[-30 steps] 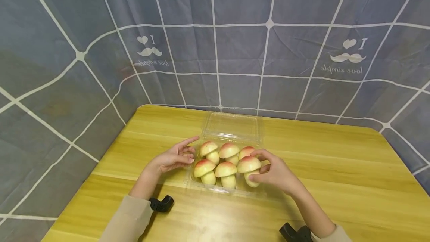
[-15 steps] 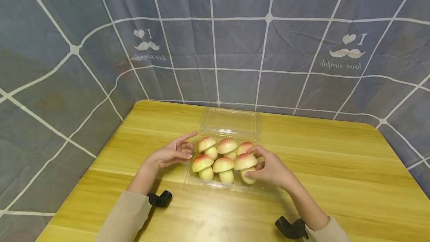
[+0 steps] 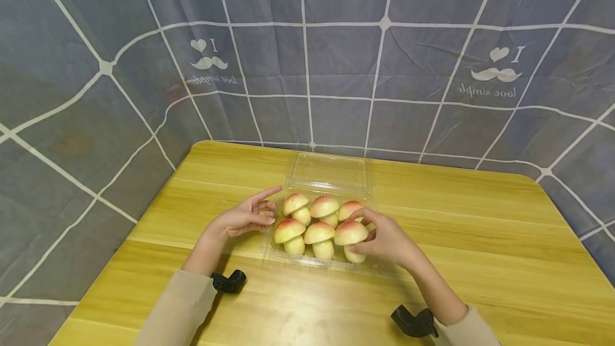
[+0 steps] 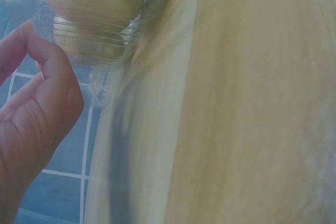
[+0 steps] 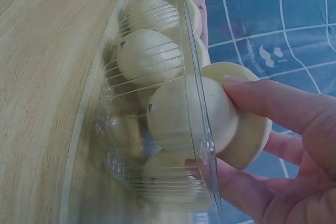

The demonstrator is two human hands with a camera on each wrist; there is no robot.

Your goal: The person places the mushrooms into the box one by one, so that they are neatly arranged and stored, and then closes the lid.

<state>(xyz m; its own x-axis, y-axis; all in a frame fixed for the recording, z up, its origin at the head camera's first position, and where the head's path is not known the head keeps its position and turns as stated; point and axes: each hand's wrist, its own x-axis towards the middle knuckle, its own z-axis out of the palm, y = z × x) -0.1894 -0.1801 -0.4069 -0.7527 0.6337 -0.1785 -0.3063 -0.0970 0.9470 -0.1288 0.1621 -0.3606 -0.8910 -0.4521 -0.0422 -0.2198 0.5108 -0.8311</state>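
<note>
Several mushroom-shaped pieces, with red-and-yellow caps and pale stems, lie in two rows in a clear plastic box [image 3: 317,264]. My right hand [image 3: 391,239] grips the front right mushroom-shaped piece [image 3: 351,233], thumb on its stem and fingers at the cap. In the right wrist view, that mushroom-shaped piece [image 5: 212,114] sits partly inside the box, its cap above the rim. My left hand [image 3: 245,217] is at the box's left side, index finger stretched out. Thumb and a bent finger of the left hand [image 4: 39,93] pinch the box's rim in the left wrist view.
The box's transparent lid [image 3: 329,171] is hinged back behind it on the wood-grain table [image 3: 471,228]. A grey curtain [image 3: 346,68] with white lines hangs beyond the table's back edge. Black wrist mounts [image 3: 414,322] sit at both wrists.
My right hand has brought the gripped mushroom-shaped piece slightly left and down at the box's front right corner. The left hand keeps its place at the box's side. The head view has shifted slightly.
</note>
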